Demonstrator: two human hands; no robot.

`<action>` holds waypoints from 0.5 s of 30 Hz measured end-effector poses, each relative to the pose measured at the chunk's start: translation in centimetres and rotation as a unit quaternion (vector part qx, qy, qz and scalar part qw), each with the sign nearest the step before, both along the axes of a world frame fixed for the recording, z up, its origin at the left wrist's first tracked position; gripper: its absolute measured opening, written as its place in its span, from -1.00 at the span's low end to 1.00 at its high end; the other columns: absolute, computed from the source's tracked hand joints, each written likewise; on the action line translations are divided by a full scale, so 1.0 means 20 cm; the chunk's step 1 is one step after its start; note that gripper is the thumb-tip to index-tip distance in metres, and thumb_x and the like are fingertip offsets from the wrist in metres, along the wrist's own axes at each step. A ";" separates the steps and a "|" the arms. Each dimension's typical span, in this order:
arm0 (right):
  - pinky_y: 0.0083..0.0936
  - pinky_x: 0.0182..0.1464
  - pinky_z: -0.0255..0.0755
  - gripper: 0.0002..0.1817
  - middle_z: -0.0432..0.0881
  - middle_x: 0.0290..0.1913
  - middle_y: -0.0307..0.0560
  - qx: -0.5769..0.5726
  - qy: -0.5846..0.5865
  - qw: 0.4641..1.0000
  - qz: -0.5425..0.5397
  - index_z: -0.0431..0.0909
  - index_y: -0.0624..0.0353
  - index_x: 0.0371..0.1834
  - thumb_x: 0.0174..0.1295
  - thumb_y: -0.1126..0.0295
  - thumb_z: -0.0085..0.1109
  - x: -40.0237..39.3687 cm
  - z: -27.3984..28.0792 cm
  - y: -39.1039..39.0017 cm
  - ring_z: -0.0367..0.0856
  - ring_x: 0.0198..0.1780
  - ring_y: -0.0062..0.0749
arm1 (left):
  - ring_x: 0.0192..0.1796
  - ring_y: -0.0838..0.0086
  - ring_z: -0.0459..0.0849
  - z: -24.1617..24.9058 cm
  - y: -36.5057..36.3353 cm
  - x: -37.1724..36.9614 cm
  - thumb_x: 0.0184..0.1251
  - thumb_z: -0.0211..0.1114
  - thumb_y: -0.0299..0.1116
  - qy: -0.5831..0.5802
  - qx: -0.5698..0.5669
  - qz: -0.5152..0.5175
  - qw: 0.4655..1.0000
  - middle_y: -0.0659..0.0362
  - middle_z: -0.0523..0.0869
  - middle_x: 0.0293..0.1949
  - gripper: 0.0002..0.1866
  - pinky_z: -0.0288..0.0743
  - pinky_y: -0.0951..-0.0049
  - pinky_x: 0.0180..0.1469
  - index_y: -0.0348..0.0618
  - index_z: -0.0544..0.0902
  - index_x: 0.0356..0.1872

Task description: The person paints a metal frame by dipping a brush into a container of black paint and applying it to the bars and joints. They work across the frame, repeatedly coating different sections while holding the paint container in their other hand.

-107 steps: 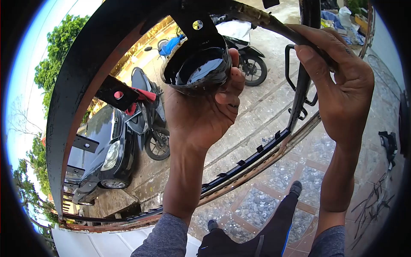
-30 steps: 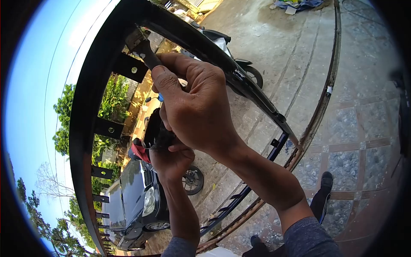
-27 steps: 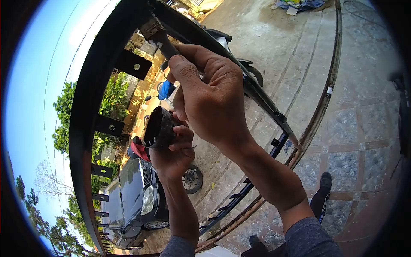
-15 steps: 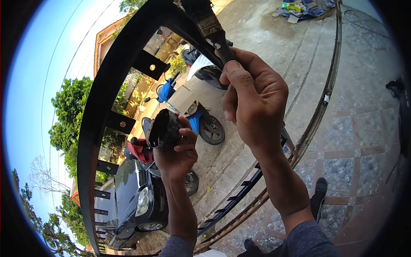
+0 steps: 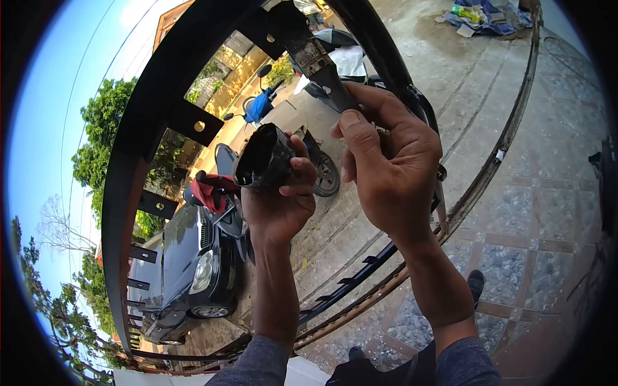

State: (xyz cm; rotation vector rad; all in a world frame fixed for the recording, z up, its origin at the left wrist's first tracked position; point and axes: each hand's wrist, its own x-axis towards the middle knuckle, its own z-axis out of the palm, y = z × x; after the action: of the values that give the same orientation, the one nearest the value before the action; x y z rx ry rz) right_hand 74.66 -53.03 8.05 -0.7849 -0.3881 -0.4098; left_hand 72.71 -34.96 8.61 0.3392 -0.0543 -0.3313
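Note:
My left hand [image 5: 280, 199] is wrapped round a small dark cup [image 5: 264, 157] with black stains, its opening tilted toward the upper left. In my right hand [image 5: 396, 161] is the handle of a paintbrush [image 5: 317, 63], pinched between thumb and fingers. The brush's dark bristles point up and left and lie over the black metal frame near a tab with a hole; whether they touch it cannot be told. That frame [image 5: 132, 167] curves along the left and top, with several holed tabs on its inner side.
Beyond the frame are a black car [image 5: 212, 270], a motorcycle with a blue front [image 5: 259, 106] and a red cloth [image 5: 209, 192]. A blue sheet with litter [image 5: 492, 18] lies on the concrete at the upper right. A metal rail [image 5: 479, 174] curves across the floor.
The view has shifted, and a black bar now shows at the upper right. The cup in my left hand is higher and nearer the brush. The brush has moved slightly down in view.

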 end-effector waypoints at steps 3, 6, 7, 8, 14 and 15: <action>-0.80 -0.53 0.30 -0.68 0.67 -0.26 -0.20 -0.058 -0.039 0.993 -0.098 0.59 0.29 0.20 0.40 0.51 0.12 -0.04 -0.02 0.13 0.47 -0.53 -0.82 | 0.09 0.32 0.55 -0.02 0.05 -0.07 0.44 0.10 -0.08 -0.004 0.012 0.015 1.000 0.13 0.55 0.22 -0.49 0.57 0.53 -0.23 -0.19 0.49 0.27; -0.78 -0.49 0.30 -0.66 0.64 -0.24 -0.19 -0.133 -0.076 0.966 -0.208 0.60 0.26 0.21 0.39 0.51 0.16 -0.07 -0.04 0.26 0.48 -0.47 -0.77 | 0.09 0.25 0.59 -0.02 0.12 -0.13 0.46 0.09 -0.08 -0.019 0.019 0.005 1.000 0.08 0.57 0.20 -0.49 0.59 0.47 -0.20 -0.24 0.49 0.25; -0.74 -0.48 0.31 -0.66 0.63 -0.26 -0.17 -0.138 -0.083 0.962 -0.222 0.59 0.27 0.22 0.39 0.51 0.16 -0.10 -0.01 0.30 0.49 -0.46 -0.74 | 0.09 0.24 0.59 -0.01 0.13 -0.14 0.46 0.09 -0.07 -0.022 0.024 0.006 0.999 0.06 0.58 0.19 -0.49 0.60 0.46 -0.18 -0.25 0.50 0.24; -0.65 -0.47 0.35 -0.64 0.61 -0.29 -0.11 -0.147 -0.086 0.961 -0.219 0.58 0.29 0.22 0.37 0.51 0.17 -0.14 0.02 0.33 0.52 -0.44 -0.65 | 0.09 0.24 0.59 -0.01 0.15 -0.16 0.47 0.08 -0.07 -0.030 0.034 0.017 0.999 0.05 0.58 0.19 -0.49 0.60 0.44 -0.16 -0.25 0.50 0.24; -0.48 -0.41 0.41 -0.55 0.51 -0.41 0.00 -0.172 -0.115 0.962 -0.179 0.54 0.34 0.26 0.28 0.56 0.20 -0.41 0.12 0.47 0.51 -0.45 -0.37 | 0.10 0.19 0.62 0.05 0.18 -0.30 0.49 0.04 -0.07 -0.070 0.120 0.152 0.979 -0.01 0.60 0.15 -0.49 0.63 0.33 -0.06 -0.30 0.51 0.21; -0.49 -0.41 0.41 -0.55 0.50 -0.42 -0.01 -0.181 -0.120 0.961 -0.169 0.54 0.33 0.26 0.27 0.56 0.21 -0.45 0.11 0.48 0.50 -0.45 -0.38 | 0.10 0.18 0.62 0.06 0.19 -0.32 0.50 0.04 -0.07 -0.070 0.123 0.156 0.977 -0.02 0.61 0.14 -0.49 0.64 0.32 -0.05 -0.31 0.51 0.21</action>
State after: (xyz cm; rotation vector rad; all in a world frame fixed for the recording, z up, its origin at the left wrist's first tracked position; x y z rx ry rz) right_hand 65.72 -43.38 10.16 -1.1709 -0.5680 -0.7737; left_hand 66.32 -31.17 9.81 0.6091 -0.0977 -0.0001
